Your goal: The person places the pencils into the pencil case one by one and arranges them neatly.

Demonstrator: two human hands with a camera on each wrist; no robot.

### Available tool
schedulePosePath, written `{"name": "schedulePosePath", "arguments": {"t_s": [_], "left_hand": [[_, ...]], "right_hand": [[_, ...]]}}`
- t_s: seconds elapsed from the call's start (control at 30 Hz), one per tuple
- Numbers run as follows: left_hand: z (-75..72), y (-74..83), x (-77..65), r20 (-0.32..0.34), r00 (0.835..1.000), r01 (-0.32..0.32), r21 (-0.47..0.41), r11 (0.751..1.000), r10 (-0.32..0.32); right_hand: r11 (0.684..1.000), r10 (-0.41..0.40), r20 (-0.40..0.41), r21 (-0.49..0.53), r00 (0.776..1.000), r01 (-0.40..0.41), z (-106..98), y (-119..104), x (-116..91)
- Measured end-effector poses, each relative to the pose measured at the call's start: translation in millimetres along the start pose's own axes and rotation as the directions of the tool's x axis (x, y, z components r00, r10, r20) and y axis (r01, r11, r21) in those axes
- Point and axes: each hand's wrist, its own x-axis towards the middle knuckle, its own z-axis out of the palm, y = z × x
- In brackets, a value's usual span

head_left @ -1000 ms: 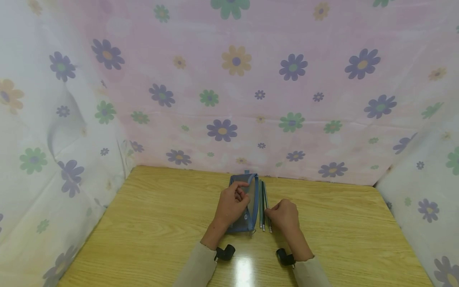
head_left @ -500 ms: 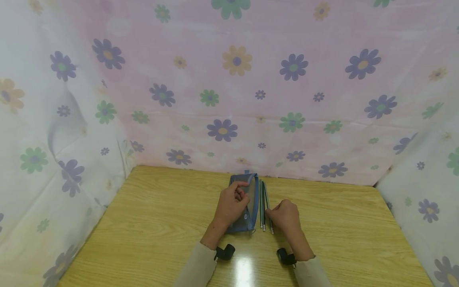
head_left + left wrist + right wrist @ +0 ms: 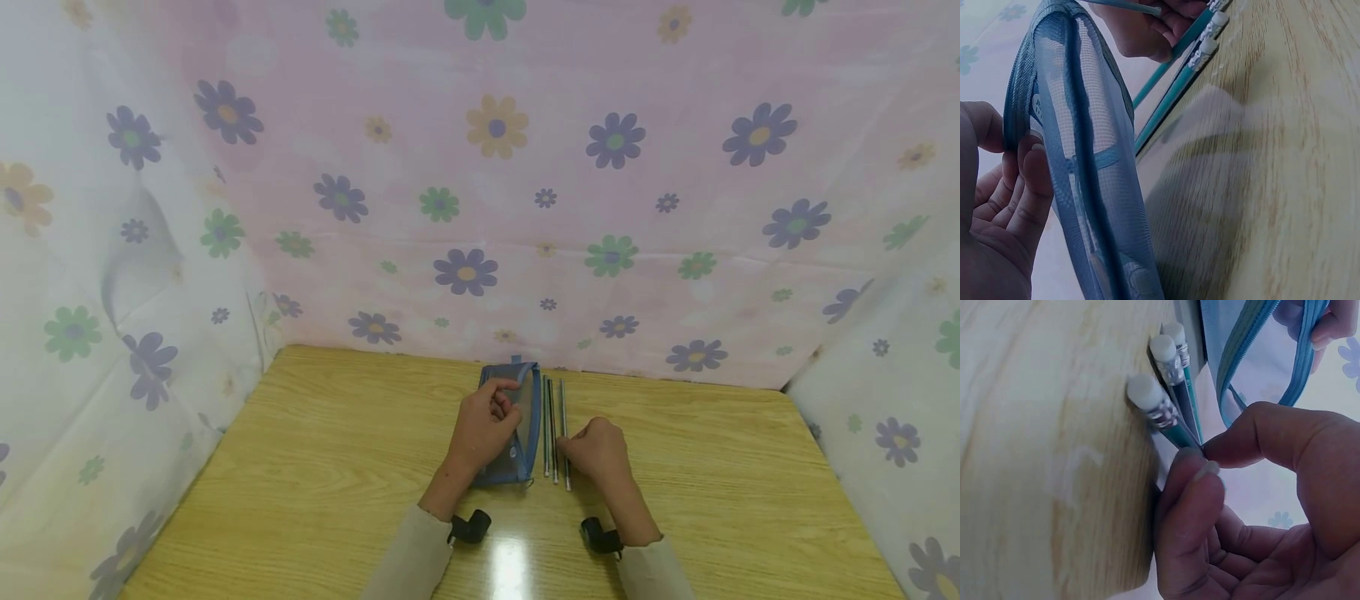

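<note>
A blue zippered mesh pencil case [image 3: 1100,181] stands unzipped near the back of the table, its opening facing right. My left hand [image 3: 483,429] pinches the zipper edge of its mouth between thumb and fingers. Just right of the case, three dark green pencils lie side by side, their white eraser ends toward me. My right hand [image 3: 600,450] pinches the rightmost pencil [image 3: 1175,433] a little below its metal band. The other two pencils [image 3: 550,442] lie between that one and the case, their erasers [image 3: 1165,347] close together in the right wrist view.
The wood-grain table [image 3: 337,467] reaches back to a flowered cloth [image 3: 570,225], which also hangs on both sides. Black camera mounts [image 3: 471,527] sit at both wrists, below light sleeves [image 3: 412,550].
The rightmost pencil's far end has swung right, away from the other two, and it now lies nearly parallel to them. My right hand shifts slightly right with it; my left hand stays put.
</note>
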Motion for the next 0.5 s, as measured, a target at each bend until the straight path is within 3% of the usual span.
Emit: {"name": "schedulePosePath", "arguments": {"t_s": [0.5], "left_hand": [[0.6, 1.0, 0.0, -0.005, 1.0, -0.001, -0.002, 1.0, 0.001]], "right_hand": [[0.999, 0.035, 0.039, 0.011, 0.999, -0.036, -11, -4, -3]]}}
